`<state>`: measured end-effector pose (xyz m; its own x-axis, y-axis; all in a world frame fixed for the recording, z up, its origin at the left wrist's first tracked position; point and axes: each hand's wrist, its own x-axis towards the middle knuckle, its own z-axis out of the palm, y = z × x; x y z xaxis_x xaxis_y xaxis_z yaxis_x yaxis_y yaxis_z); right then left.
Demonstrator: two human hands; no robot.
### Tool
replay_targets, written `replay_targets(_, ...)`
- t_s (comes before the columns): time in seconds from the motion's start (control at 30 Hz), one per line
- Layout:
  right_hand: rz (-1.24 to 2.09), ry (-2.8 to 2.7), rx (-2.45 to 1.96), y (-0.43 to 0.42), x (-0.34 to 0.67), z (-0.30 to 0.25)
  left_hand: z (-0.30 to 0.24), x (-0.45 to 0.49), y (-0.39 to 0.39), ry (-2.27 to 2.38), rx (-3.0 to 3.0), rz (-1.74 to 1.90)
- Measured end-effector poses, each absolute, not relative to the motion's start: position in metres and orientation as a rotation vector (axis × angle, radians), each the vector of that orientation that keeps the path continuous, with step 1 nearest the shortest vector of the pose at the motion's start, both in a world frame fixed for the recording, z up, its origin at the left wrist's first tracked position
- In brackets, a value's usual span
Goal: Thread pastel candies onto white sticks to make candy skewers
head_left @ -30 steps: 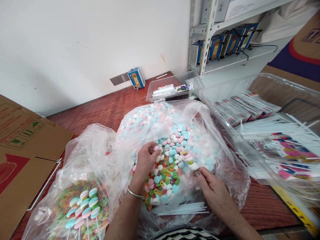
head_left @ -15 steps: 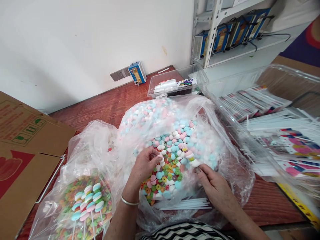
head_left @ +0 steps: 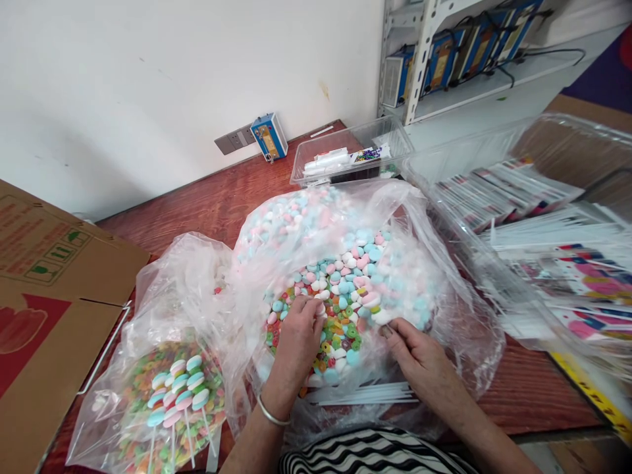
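My right hand (head_left: 419, 352) pinches the lower end of a candy skewer (head_left: 371, 301), whose stick is mostly hidden. White and pink candies alternate on it with yellow-green gummy rings. At the fingertips of my left hand (head_left: 299, 339) is a white candy (head_left: 320, 308), partly covered by the fingers. Both hands are over an open plastic bag (head_left: 385, 210) of pink, blue and white candies (head_left: 340, 276). Small coloured gummy rings (head_left: 340, 329) lie among them. White sticks (head_left: 365, 393) rest at the bag's near edge.
Several finished candy skewers (head_left: 180, 392) lie on a bag of gummy rings (head_left: 131, 424) at left. A cardboard box (head_left: 64, 276) stands beyond it. Clear plastic bins (head_left: 464, 224) with sticks and cards are at right. A blue device (head_left: 269, 137) sits by the wall.
My left hand has shifted right and turned, its fingertips closer to the skewer. My right hand stays on the skewer, which has tilted slightly. The view has moved a little.
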<state>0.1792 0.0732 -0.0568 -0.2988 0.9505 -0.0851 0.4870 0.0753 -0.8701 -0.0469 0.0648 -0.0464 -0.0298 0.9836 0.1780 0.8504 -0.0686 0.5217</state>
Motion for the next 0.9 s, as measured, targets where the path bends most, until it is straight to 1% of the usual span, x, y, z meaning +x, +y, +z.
replay_targets(0.13,1.159,-1.864,-1.393,0.071,0.175,-0.055,-0.048,-0.047,0.068,2.035,1.934,0.695)
replay_targets(0.23,1.186,-1.886,-1.357,0.068,0.172,-0.054,-0.046,-0.052,0.076,2.014,1.744,0.764)
replay_targets(0.43,1.258,-1.995,-1.257,0.058,0.169,-0.053,-0.042,-0.052,0.077,1.533,0.911,1.21)
replay_targets(0.57,1.32,-2.046,-1.225,0.053,0.167,-0.049,-0.04,-0.044,0.071,1.335,0.602,1.342)
replay_targets(0.73,1.345,-2.069,-1.249,0.054,0.163,-0.046,-0.033,-0.041,0.067,1.225,0.574,1.319)
replay_targets(0.9,1.371,-2.06,-1.243,0.053,0.163,-0.044,-0.032,-0.042,0.066,1.249,0.6,1.302)
